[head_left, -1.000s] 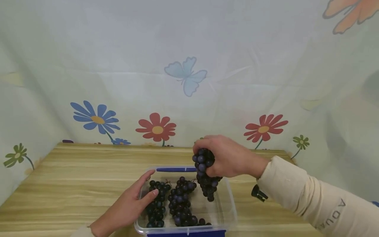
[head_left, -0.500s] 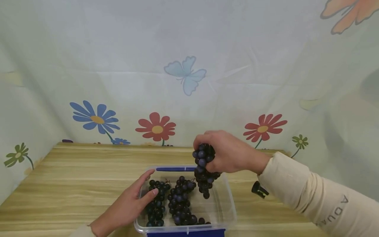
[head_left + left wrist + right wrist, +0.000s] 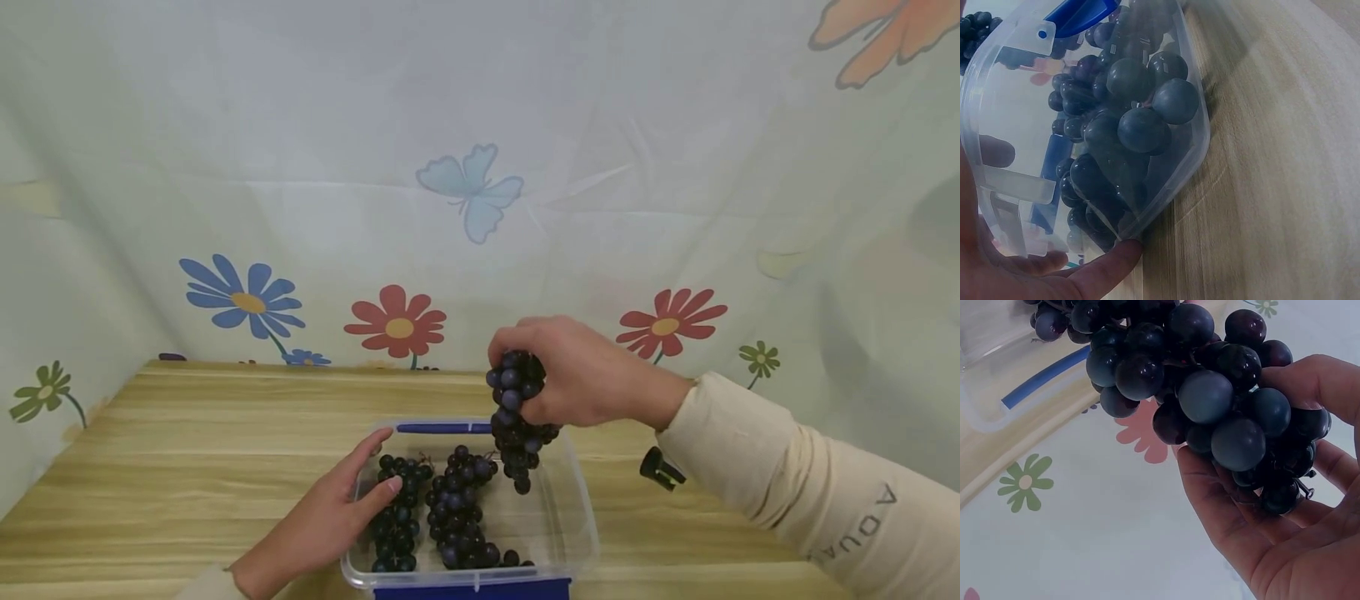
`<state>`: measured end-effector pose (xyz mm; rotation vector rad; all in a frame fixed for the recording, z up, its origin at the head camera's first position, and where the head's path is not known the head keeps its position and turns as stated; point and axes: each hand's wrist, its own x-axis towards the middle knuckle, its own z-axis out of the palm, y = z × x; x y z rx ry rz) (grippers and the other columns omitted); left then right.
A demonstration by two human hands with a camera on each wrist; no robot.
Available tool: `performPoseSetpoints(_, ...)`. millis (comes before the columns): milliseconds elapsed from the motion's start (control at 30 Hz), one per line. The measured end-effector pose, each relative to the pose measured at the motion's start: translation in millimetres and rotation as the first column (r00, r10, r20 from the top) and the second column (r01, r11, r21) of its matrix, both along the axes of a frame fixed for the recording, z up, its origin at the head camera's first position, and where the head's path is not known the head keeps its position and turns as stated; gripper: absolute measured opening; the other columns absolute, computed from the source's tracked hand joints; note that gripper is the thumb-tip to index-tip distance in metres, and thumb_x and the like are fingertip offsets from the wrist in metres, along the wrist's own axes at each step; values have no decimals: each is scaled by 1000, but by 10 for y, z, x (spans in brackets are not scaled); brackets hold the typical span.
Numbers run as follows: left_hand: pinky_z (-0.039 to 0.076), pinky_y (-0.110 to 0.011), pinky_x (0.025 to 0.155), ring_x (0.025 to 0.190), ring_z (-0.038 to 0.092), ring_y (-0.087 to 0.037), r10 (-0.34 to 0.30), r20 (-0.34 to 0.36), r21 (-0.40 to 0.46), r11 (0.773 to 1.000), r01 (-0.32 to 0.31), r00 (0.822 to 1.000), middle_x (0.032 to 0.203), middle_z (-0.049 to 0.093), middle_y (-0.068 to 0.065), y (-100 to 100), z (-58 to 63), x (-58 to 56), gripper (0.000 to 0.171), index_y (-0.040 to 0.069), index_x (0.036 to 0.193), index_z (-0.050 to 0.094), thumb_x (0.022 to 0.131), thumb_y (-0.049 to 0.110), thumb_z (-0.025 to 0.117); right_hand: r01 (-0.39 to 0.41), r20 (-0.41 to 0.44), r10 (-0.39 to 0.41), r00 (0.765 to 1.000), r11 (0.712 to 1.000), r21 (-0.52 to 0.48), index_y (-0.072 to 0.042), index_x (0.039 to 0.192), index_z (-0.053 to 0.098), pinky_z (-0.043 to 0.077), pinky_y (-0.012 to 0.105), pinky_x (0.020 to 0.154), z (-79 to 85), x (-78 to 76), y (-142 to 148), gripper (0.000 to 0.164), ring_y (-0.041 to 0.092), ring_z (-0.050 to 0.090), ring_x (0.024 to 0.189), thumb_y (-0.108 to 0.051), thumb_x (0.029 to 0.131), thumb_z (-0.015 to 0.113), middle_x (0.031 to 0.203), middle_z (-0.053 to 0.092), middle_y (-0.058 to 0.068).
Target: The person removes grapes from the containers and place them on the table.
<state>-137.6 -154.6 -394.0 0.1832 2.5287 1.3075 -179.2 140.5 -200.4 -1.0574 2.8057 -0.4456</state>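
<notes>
My right hand (image 3: 588,375) grips a bunch of dark grapes (image 3: 516,437) near its top, thumb and fingers curled round it. That bunch hangs over the right part of a clear plastic box (image 3: 587,521), its lower tip just above the box floor. Two more bunches lie lengthwise inside: a left bunch of grapes (image 3: 397,529) and a middle bunch of grapes (image 3: 456,512). At the box's left side, my left hand (image 3: 318,521) holds the wall, thumb over the rim and fingers (image 3: 1107,269) outside, as the left wrist view shows.
Blue latches (image 3: 446,429) run along the box's far and near sides. Under it is a wood-grain table (image 3: 247,442), backed by a flower-printed cloth (image 3: 480,275). A black clip-like piece (image 3: 662,468) appears beneath the right sleeve (image 3: 780,475).
My right hand has risen a little, lifting its bunch of grapes higher over the box. The left hand and the other bunches have stayed in place.
</notes>
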Motion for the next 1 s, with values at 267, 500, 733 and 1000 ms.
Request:
performPoseSetpoints(267,35,-75,113,156,29,-49,-1,0,1,1000,1,1000,170,30,-20,3,-13,2,74,32,165,26,103,51,61,5,-10,-5,1000,1000,3,-22,113,68,58,30,79,100,18,-17,39,16,62,92,-7,80,82,103,65,-3)
performPoseSetpoints(500,36,-75,112,156,29,-50,-1,-4,-9,1000,1,1000,170,30,-21,6,-11,11,74,32,165,25,103,52,61,2,-16,-2,1000,1000,-7,-22,114,69,60,32,82,161,29,-40,39,17,63,95,-7,81,82,105,67,-3)
performPoseSetpoints(733,36,-74,113,156,28,-49,3,2,-1,1000,-3,1000,171,29,-20,17,-15,8,75,32,165,25,103,50,61,5,-26,-6,1000,1000,-18,-22,114,69,59,31,82,197,47,-38,39,17,62,95,-6,80,82,105,67,-3)
performPoseSetpoints(1000,38,-74,111,156,29,-49,4,6,-4,1000,-4,1000,170,29,-21,17,-17,4,75,32,166,25,103,52,61,12,-42,-13,999,1000,-21,-21,113,69,58,32,82,252,49,-37,39,17,62,94,-5,80,82,105,67,-3)
